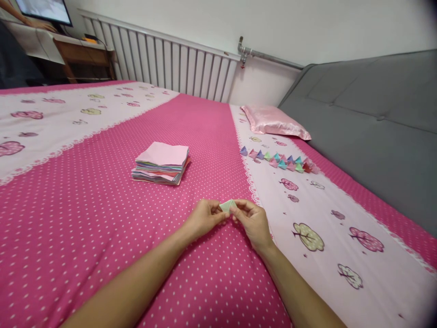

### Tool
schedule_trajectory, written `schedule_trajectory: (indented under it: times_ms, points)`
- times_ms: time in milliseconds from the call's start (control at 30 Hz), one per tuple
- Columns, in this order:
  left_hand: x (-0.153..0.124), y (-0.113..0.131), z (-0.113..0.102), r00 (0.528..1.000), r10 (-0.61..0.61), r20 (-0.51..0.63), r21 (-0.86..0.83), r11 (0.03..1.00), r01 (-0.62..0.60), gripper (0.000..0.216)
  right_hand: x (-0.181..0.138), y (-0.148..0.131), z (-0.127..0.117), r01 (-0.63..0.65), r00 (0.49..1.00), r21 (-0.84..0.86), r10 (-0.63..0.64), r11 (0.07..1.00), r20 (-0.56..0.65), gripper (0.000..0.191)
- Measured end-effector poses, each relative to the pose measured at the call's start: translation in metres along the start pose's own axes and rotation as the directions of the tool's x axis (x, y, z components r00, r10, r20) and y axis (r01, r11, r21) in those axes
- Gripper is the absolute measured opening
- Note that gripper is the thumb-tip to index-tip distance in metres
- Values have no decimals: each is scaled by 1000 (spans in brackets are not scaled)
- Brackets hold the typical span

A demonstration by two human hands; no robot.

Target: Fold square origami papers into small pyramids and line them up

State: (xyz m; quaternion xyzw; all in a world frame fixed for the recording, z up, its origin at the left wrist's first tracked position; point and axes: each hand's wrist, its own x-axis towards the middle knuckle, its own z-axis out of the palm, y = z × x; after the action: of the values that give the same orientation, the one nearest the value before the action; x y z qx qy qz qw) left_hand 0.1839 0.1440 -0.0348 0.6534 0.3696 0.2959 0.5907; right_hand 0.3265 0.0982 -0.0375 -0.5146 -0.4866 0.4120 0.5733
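A small pale green folded paper [226,206], roughly triangular, is held up between both hands just above the pink dotted bedspread [205,118]. My left hand [205,218] pinches its left side with thumb and fingers. On the other side my right hand [251,223] grips it, the thumb lying over the paper's right part. Fingertips hide the lower edge. Ahead and to the left lies a stack of coloured paper sheets [162,155], a pink one on top. Several small folded paper pieces [282,160] in many colours stand in rows to the right.
A pink satin pillow [273,120] lies at the back right, before a grey padded headboard [368,105]. Behind the bed are a white radiator [164,59] and a pipe [273,58]. At the far left, another person's arm [30,23] rests on a desk [78,52] near a monitor [46,10].
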Motion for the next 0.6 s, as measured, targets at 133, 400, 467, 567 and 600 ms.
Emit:
schedule_trajectory:
  times_ms: [133, 400, 467, 567, 600]
  points:
    - [1, 0, -1, 988, 115, -102, 103, 989, -104, 24, 1, -1, -2, 82, 997, -60, -82, 995, -2, 22]
    - [0, 3, -4, 944, 240, -228, 280, 944, -172, 15, 2, 3, -3, 10, 997, -152, 3, 988, 83, 24]
    - [1, -1, -3, 949, 226, -221, 266, 950, -164, 11, 3, 4, -3, 3, 997, -158, 10, 987, 82, 23]
    - [4, -8, -3, 953, 198, -229, 213, 965, -150, 16, 3, 5, -3, 37, 998, -213, -24, 976, 64, 18]
    - [5, -10, -3, 952, 194, -238, 197, 969, -148, 19, 4, 5, -4, 54, 998, -236, -42, 970, 56, 16]
